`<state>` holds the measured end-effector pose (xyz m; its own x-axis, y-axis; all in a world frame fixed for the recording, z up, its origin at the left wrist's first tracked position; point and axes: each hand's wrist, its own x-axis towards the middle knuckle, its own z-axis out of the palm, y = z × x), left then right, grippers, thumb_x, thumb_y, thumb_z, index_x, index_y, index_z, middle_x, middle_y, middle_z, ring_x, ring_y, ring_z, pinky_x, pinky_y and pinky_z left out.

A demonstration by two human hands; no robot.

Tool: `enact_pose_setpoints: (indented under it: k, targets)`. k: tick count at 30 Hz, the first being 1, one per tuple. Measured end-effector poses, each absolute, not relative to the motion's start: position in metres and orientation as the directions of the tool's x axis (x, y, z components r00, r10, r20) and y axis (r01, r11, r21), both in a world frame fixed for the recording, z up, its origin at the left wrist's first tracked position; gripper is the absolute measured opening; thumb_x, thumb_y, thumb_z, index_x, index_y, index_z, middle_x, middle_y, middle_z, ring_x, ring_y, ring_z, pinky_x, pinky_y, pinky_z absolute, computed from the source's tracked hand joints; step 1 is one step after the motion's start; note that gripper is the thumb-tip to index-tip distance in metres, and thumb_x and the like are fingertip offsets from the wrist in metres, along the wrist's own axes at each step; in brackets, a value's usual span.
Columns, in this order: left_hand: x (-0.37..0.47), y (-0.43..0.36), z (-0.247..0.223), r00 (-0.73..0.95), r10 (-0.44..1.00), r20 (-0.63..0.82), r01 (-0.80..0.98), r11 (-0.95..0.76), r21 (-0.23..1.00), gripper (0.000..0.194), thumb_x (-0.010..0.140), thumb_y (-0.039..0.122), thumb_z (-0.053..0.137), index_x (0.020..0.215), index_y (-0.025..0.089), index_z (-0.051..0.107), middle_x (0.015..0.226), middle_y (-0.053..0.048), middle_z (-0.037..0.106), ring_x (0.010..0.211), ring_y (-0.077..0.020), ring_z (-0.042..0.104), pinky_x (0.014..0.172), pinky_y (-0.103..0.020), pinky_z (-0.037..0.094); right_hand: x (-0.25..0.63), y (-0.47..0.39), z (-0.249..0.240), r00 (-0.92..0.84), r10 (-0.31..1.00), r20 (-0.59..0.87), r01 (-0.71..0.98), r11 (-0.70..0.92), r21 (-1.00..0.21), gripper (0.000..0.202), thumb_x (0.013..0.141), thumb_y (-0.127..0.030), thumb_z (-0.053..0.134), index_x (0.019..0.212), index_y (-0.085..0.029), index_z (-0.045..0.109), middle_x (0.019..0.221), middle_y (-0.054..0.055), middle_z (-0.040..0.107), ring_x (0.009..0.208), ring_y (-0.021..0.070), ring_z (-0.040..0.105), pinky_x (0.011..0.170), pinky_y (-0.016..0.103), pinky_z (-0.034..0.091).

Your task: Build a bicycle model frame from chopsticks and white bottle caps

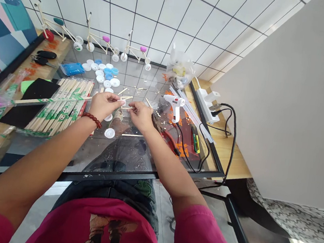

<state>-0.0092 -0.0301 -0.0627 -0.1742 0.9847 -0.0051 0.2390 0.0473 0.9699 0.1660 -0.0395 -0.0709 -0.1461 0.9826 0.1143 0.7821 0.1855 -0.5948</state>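
Over the middle of the glass table, my left hand (105, 104), with a beaded bracelet at the wrist, is closed in a pinch on a short piece of wooden chopstick (127, 98). Close by on the right, my right hand (140, 115) pinches another short chopstick piece (126, 108), its tip pointing toward my left hand. The fingers partly hide both pieces, and I cannot tell whether they touch. Loose cut sticks (122, 91) and wood crumbs lie just beyond my hands. White bottle caps (109, 132) lie near my left wrist.
Several small stick tricycles (97, 38) stand along the back. Wrapped chopsticks (60, 107) and a blue packet (73, 69) lie left. At right are a white glue gun (174, 105), glue sticks (195, 115), red-handled pliers (171, 141), a utility knife (195, 140), a power strip (208, 105) and cords.
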Motion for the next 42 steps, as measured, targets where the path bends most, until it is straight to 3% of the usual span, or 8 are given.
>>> enact_pose_setpoints:
  k: [15,25,32,42]
  targets:
    - [-0.0081,-0.0314,-0.0595,-0.178,0.984,-0.011,0.226,0.052,0.973,0.035,0.054,0.037,0.098,0.077,0.019,0.079,0.078,-0.005,0.076,0.078,-0.0226,0.071,0.081,-0.037,0.059,0.1669,-0.0389,-0.0716,-0.152,0.981,0.123,0.768,0.196,-0.610,0.024,0.095,-0.022,0.068,0.117,-0.023,0.076,0.116,0.008,0.077,0.105,0.0258,0.069,0.106,0.046,0.038]
    - [-0.0066,-0.0323,-0.0571,-0.185,0.982,-0.022,0.198,0.059,0.978,0.033,0.055,0.035,0.098,0.075,0.019,0.077,0.076,-0.004,0.075,0.076,-0.0216,0.071,0.081,-0.036,0.059,0.1674,-0.0387,-0.0751,-0.152,0.978,0.145,0.766,0.210,-0.608,0.032,0.094,-0.025,0.068,0.125,-0.021,0.074,0.124,0.011,0.069,0.107,0.0265,0.066,0.110,0.048,0.039]
    - [-0.0056,-0.0321,-0.0573,-0.197,0.979,-0.043,0.178,0.079,0.981,0.035,0.055,0.036,0.098,0.076,0.019,0.076,0.076,-0.005,0.075,0.074,-0.0215,0.071,0.077,-0.035,0.059,0.1689,-0.0377,-0.0780,-0.152,0.971,0.182,0.762,0.233,-0.604,0.046,0.092,-0.014,0.058,0.136,-0.019,0.068,0.129,0.014,0.065,0.111,0.0287,0.065,0.109,0.048,0.042]
    - [-0.0067,-0.0293,-0.0641,-0.195,0.981,0.022,0.250,0.028,0.968,0.031,0.059,0.035,0.093,0.080,0.019,0.077,0.077,-0.005,0.074,0.079,-0.0227,0.071,0.078,-0.035,0.059,0.1677,-0.0385,-0.0725,-0.144,0.978,0.153,0.776,0.208,-0.596,0.043,0.094,-0.012,0.054,0.134,-0.016,0.069,0.130,0.015,0.066,0.109,0.0282,0.066,0.110,0.048,0.042]
